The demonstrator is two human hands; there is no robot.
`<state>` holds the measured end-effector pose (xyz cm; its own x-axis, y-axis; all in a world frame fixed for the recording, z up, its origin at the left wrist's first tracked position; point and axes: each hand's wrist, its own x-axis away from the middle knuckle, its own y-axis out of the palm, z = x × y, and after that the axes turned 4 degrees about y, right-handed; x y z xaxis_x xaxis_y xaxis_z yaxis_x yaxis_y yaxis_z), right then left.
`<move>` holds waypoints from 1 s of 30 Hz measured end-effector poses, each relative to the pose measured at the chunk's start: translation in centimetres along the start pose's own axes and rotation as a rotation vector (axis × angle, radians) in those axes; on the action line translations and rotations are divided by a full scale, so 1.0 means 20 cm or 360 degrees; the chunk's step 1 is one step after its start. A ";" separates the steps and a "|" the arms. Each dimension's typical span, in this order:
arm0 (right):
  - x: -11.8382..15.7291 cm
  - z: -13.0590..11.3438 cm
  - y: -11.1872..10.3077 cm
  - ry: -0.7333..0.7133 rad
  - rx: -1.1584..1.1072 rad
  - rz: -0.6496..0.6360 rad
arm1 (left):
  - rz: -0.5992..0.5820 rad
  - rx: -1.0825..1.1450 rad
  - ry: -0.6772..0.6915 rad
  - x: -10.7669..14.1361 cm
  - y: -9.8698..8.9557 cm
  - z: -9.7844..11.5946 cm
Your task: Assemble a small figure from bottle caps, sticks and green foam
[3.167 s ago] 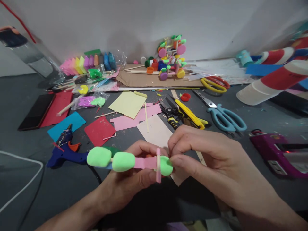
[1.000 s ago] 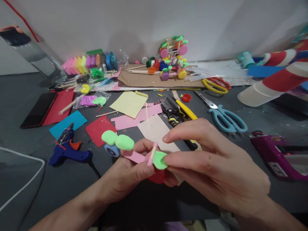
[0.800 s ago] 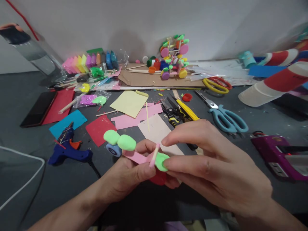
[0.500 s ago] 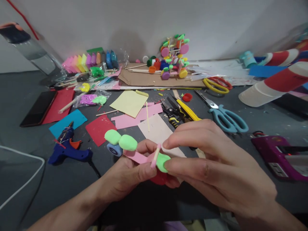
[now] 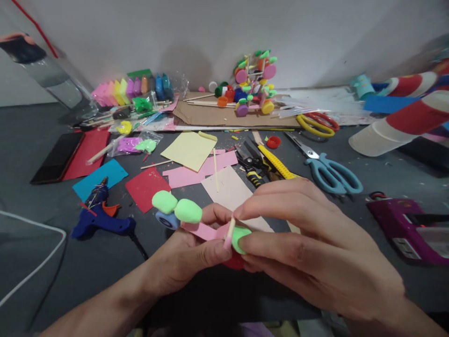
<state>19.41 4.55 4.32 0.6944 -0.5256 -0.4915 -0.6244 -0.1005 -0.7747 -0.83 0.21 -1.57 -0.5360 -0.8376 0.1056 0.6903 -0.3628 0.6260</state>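
My left hand (image 5: pixel 192 255) is closed around a small handmade toy scooter (image 5: pixel 200 229) with a pink strip body. Two light green clay pads (image 5: pixel 188 210) sit over its blue bottle-cap wheel (image 5: pixel 167 220) at the left end. Near the other end a short stick (image 5: pixel 230 231) crosses the body, by my left thumb. My right hand (image 5: pixel 305 243) is closed at that end, its fingertips pressing a light green clay piece (image 5: pixel 240 239) above a red cap wheel (image 5: pixel 234 261). One right fingertip meets the stick's upper end. My fingers hide part of the toy's right end.
A blue glue gun (image 5: pixel 103 222) lies left, near coloured paper squares (image 5: pixel 146 189). Beyond the hands are cutters (image 5: pixel 250 164), a yellow knife (image 5: pixel 275 159) and blue-handled scissors (image 5: pixel 333 173). Similar toys (image 5: pixel 256 84) stand at the back. A purple device (image 5: pixel 403 229) sits right.
My right fingers have shifted slightly on the green clay piece, which now looks rounder and pressed closer to the red wheel. A right fingertip now touches the stick's end. The toy has turned slightly.
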 end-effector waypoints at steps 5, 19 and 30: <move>0.01 0.00 0.00 0.0007 0.0009 0.0002 | -0.0010 -0.0045 0.0010 0.00 0.00 0.00; 0.01 -0.01 -0.01 0.0219 -0.0131 0.0198 | -0.0065 0.0105 0.0057 0.00 -0.01 -0.02; 0.00 -0.01 0.02 0.0296 -0.0296 0.0177 | -0.0038 0.0178 0.0109 0.00 -0.01 -0.03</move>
<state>19.10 4.34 3.98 0.5509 -0.6865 -0.4746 -0.7598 -0.1775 -0.6254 -0.69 0.13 -2.12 -0.5143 -0.8567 0.0392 0.6173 -0.3381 0.7104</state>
